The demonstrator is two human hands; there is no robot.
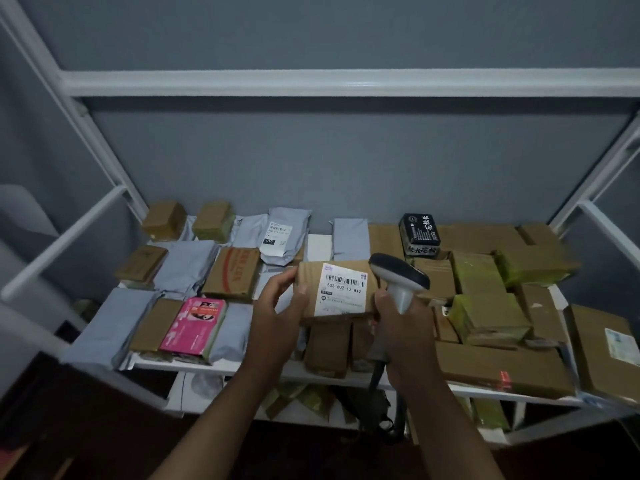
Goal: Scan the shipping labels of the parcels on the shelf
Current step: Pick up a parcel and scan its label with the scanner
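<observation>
A person stands at a white metal shelf (pixel 242 370) crowded with parcels. The left hand (pixel 277 313) grips the left end of a small cardboard box (pixel 311 275), thumb curled over its top face, holding it just above the shelf with its long axis running left to right. Its white shipping label (pixel 344 289) faces up, barcode above the printed number 502 602 12 812. The right hand (pixel 403 327) wraps the handle of a grey barcode scanner (pixel 398 277) touching the box's right end — its head seems to point left, over the label. Behind sits a black packet (pixel 419 233) with white Chinese characters.
</observation>
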